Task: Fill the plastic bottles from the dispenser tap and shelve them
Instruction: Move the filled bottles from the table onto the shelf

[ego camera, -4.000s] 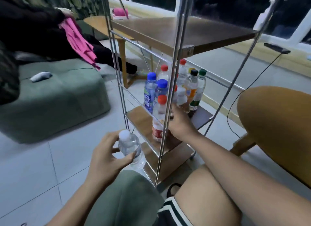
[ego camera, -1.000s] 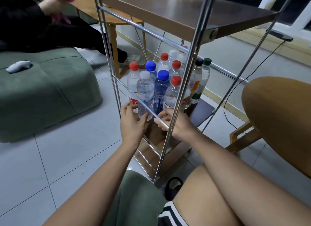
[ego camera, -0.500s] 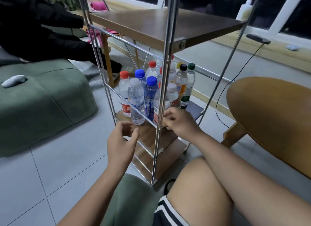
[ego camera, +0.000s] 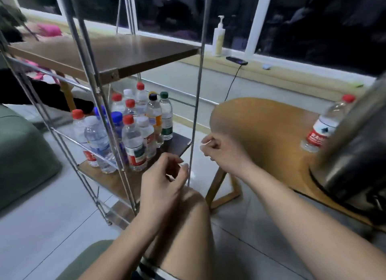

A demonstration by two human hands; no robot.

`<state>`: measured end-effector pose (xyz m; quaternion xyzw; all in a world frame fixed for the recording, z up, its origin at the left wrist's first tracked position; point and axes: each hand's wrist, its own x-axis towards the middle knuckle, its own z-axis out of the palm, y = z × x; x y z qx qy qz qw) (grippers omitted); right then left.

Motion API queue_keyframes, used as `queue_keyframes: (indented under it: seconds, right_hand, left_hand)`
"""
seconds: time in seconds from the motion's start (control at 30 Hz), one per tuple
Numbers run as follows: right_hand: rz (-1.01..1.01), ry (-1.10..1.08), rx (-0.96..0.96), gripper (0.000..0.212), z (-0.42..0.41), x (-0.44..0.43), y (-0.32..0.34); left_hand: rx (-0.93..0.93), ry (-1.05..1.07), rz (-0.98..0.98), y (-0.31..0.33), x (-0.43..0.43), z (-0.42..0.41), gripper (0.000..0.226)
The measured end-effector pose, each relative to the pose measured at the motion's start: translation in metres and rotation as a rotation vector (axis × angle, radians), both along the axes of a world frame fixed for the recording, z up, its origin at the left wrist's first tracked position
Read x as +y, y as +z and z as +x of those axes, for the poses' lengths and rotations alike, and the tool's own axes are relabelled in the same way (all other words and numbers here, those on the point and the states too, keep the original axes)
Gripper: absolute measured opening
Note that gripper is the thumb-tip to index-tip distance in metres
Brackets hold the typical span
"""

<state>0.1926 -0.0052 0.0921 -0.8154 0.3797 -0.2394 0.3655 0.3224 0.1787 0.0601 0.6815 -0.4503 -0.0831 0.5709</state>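
Both hands free, seen from the head camera. The left hand (ego camera: 165, 183) hangs with fingers loosely curled, thumb near the fingertips, holding nothing. It hovers above the person's knee (ego camera: 188, 208), and its fingertips lie just beside the rack's near right post (ego camera: 193, 121). The right hand (ego camera: 219, 152) is curled into an empty fist. It is up and to the right of the left hand, in the gap between that post and the rim of the round wooden desk (ego camera: 261, 123). Whether it touches the rim cannot be told.

Up and left of the left hand, behind the rack's low side rail, stands the cluster of bottles (ego camera: 133, 142) on the middle shelf (ego camera: 123, 181). Motion blur limits the count to about twelve: five red caps, three white, two blue, one green and one dark. The shelf strip nearest the left hand is bare wood. An upper shelf (ego camera: 125, 50) roofs the cluster closely.

Far right of the right hand, one more red-capped bottle (ego camera: 322, 131) stands on the desk, against a dark metal vessel (ego camera: 355, 154). Bare tiled floor (ego camera: 52, 227) lies to the left of the left hand.
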Motion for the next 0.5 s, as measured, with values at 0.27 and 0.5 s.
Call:
queue_keyframes:
  seconds: [0.27,0.5]
  right_hand:
    - [-0.201,-0.311,0.144,0.008,-0.099,-0.061,0.050]
    - [-0.398,-0.447,0.490,0.009,-0.134,-0.123,0.126]
  left_hand:
    - [-0.086,-0.223,0.115,0.029,-0.129,-0.063,0.009]
    - [-0.017,-0.326,0.177,0.029,-0.217,-0.106,0.011]
